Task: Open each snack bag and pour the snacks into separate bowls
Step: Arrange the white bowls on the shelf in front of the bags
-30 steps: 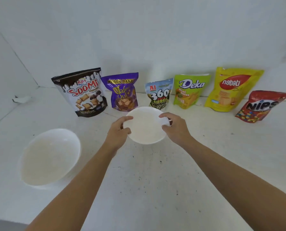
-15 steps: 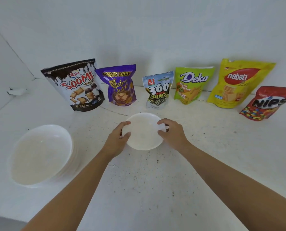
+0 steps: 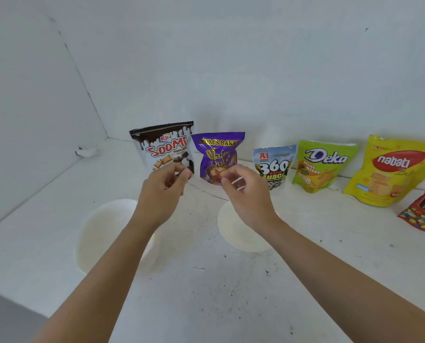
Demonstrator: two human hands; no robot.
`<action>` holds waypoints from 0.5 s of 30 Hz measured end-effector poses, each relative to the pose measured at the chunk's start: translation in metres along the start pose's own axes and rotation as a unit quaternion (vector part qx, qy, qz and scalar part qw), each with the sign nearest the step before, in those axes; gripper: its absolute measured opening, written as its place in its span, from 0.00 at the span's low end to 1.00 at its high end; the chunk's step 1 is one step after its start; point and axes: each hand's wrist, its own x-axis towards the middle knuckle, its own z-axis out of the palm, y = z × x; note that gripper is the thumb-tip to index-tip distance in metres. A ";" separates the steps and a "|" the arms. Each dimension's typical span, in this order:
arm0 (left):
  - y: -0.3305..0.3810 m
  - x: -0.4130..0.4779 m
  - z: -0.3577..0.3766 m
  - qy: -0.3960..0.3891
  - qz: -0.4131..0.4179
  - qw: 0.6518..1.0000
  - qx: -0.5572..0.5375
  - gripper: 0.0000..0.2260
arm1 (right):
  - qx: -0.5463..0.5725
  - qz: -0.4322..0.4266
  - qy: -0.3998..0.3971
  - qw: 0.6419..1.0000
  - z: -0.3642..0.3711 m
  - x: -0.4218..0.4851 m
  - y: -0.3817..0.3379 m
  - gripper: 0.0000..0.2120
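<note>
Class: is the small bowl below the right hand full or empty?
Empty: the visible part of the bowl shows bare white inside, no snacks.

Bare left hand, right hand

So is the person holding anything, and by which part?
Nothing that shows: the left hand and right hand hover, fingers loosely curled, before the Soomi bag and purple wafer bag; the small bowl sits free below.

My counter is white, flecked dark; the left bowl and right bowl are white. Along its back edge: brown-and-white drip-patterned bag, purple bag lettered gold, blue bag, green bag, yellow bag with red oval, red bag.
</note>
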 end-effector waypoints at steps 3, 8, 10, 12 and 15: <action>-0.013 -0.014 -0.044 0.051 -0.006 0.999 0.015 0.05 | 0.024 -0.019 -0.052 0.998 0.035 -0.002 -0.025 0.02; -0.067 -0.047 -0.096 0.103 -0.035 0.984 0.139 0.04 | 0.008 -0.003 -0.158 0.987 0.094 -0.015 -0.036 0.04; -0.091 -0.061 -0.106 0.115 -0.070 0.972 0.193 0.04 | 0.018 0.027 -0.196 0.980 0.115 -0.023 -0.035 0.05; -0.113 -0.072 -0.113 0.102 -0.119 0.965 0.211 0.06 | 0.013 0.063 -0.233 0.970 0.134 -0.031 -0.033 0.06; -0.132 -0.084 -0.121 0.039 -0.194 0.970 0.145 0.09 | -0.012 0.103 -0.282 0.954 0.154 -0.043 -0.031 0.11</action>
